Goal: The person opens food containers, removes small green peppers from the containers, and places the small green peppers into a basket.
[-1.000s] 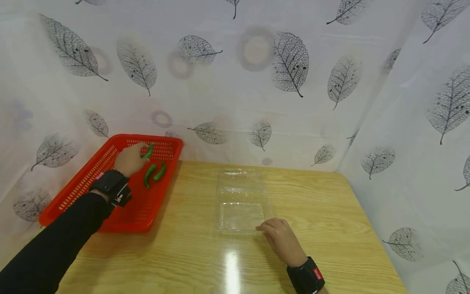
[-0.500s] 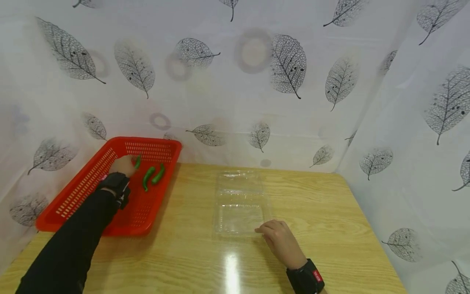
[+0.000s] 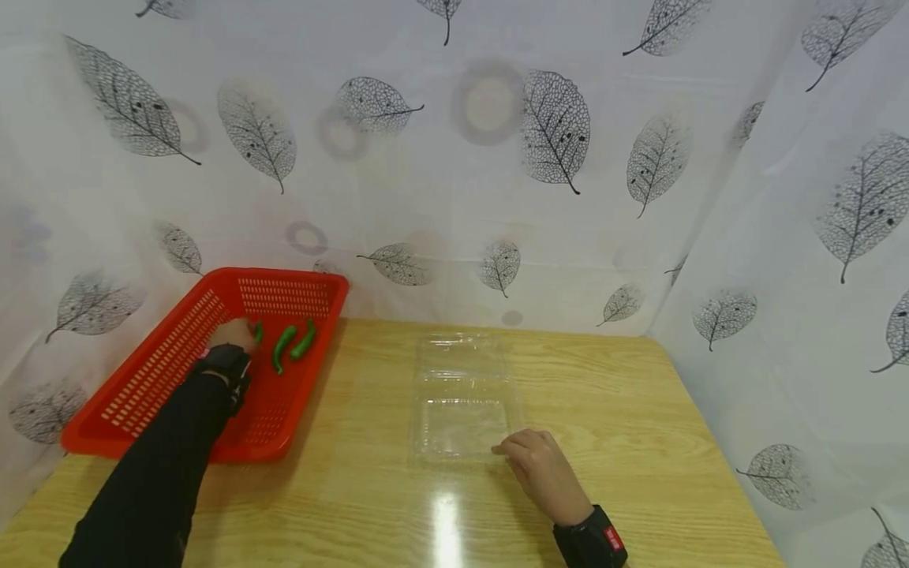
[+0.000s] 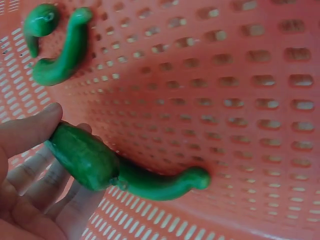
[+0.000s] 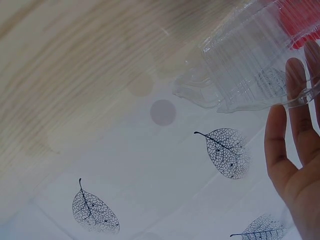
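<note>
My left hand (image 3: 233, 335) is inside the red basket (image 3: 316, 418). In the left wrist view, its thumb and fingers pinch a dark green pepper (image 4: 86, 157). A longer, curved green pepper (image 4: 162, 185) shows just past the held one and overlaps it there. Two more green peppers lie on the basket's right side in the head view, a curved one (image 3: 283, 347) and a second pepper (image 3: 304, 339). My right hand (image 3: 543, 473) holds the near right corner of a clear plastic clamshell box (image 3: 465, 426) by its rim, thumb and finger on either side. The box's lid (image 3: 461, 353) lies folded back.
The basket stands at the left of the wooden table (image 3: 369, 505), its slotted walls rising around the left hand. A white leaf-print curtain (image 3: 440, 181) hangs behind the table and along both sides.
My left hand has drawn back toward the near left within the basket, a green pepper at its fingers. The two other peppers stay put, and the right hand keeps its place at the box.
</note>
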`<state>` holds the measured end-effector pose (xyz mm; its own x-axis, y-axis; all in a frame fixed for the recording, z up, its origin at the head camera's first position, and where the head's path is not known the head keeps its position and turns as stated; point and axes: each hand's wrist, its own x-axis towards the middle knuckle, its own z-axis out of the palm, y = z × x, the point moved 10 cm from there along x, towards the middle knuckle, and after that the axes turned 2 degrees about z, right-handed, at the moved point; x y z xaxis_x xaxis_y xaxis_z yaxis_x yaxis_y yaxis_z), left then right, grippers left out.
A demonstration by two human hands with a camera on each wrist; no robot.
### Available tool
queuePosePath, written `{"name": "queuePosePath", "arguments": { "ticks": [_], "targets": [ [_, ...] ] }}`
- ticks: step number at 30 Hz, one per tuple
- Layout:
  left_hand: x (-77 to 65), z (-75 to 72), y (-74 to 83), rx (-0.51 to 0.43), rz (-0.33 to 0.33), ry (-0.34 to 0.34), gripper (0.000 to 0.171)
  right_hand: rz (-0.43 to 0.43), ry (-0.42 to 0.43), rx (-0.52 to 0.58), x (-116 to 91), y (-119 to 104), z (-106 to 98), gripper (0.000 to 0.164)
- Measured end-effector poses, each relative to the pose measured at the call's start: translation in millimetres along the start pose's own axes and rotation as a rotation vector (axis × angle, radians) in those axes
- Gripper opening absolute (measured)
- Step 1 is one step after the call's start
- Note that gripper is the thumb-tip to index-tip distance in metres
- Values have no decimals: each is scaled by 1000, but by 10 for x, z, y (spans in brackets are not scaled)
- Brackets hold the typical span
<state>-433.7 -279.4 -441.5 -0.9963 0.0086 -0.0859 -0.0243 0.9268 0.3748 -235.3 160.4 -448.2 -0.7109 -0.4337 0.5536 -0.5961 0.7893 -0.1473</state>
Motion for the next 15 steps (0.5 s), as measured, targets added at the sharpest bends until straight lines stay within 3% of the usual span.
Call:
{"name": "queuePosePath", "arguments": {
  "ticks": [8, 15],
  "targets": [
    [155, 160, -217, -13, 5, -13, 31, -2, 5, 12, -11, -9, 11, 34],
    [124, 195, -206, -11, 5, -16, 40, 7, -6, 11, -16, -1, 17, 33]
  ]
}}
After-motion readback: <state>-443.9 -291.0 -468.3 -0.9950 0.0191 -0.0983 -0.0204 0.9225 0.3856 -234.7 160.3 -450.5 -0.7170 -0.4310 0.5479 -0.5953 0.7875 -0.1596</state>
